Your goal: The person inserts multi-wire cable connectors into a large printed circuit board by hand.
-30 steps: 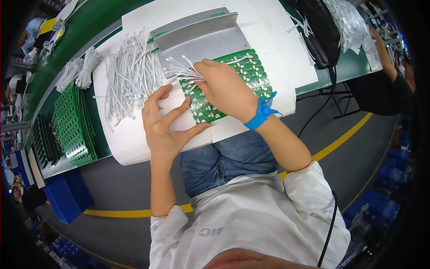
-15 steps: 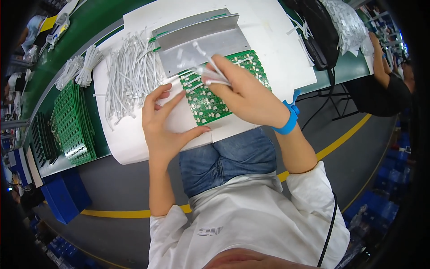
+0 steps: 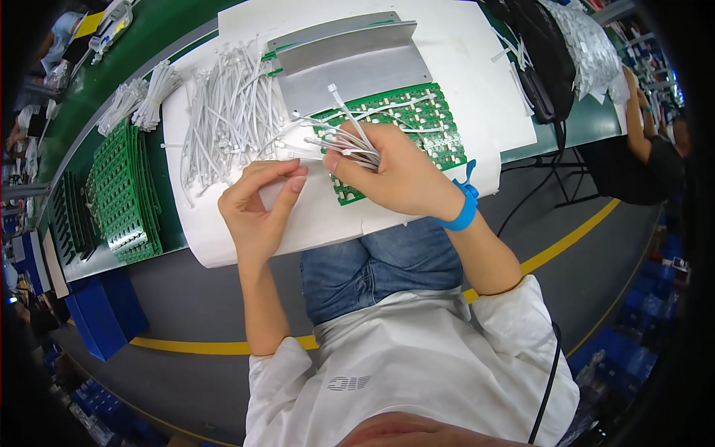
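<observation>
Several thin white cables with small white plugs [image 3: 359, 154] are bunched in my right hand [image 3: 406, 179], closed around them above a green circuit board panel [image 3: 441, 143]. The loose plug ends fan out to the left, and one cable sticks up past my fingers. My left hand [image 3: 253, 208] is beside the panel's left edge, thumb and fingertips drawn together in a pinch close to the fanned ends. Whatever lies between those fingertips is too small to make out. More white cables lie across the panel, whose lower part my right hand covers.
A large heap of white cables [image 3: 231, 112] spreads left of a bent grey metal plate [image 3: 350, 63]. Further left stand stacked green panels [image 3: 126, 194] and tied cable bundles [image 3: 158, 93]. A black bag [image 3: 547, 67] lies at the right, by a plastic-wrapped pile [image 3: 585, 45].
My right hand has moved down toward me with the cables. My left hand has left the panel's edge, shifted slightly left, and its thumb and fingers have come together.
</observation>
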Demonstrator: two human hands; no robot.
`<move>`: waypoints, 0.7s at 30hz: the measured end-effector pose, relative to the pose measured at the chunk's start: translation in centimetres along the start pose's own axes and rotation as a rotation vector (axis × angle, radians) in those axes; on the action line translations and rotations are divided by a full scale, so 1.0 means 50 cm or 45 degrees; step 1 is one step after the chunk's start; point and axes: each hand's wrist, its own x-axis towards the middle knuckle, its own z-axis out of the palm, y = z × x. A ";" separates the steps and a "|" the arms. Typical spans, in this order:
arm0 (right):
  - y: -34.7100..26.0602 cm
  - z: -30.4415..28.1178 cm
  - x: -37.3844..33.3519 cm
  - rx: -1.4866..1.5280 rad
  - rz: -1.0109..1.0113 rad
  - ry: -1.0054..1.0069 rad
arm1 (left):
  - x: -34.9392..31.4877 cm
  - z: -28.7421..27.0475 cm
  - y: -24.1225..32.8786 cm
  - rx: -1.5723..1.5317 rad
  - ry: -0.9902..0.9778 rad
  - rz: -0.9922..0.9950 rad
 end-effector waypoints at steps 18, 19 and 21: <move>0.017 0.020 0.001 -0.197 -0.235 0.041 | -0.005 0.005 0.006 0.137 -0.038 0.092; 0.015 0.017 0.001 -0.262 -0.227 0.002 | -0.004 0.006 0.006 0.129 -0.028 0.105; 0.016 0.015 -0.005 -0.221 -0.220 0.008 | -0.001 0.005 0.008 0.192 -0.072 0.156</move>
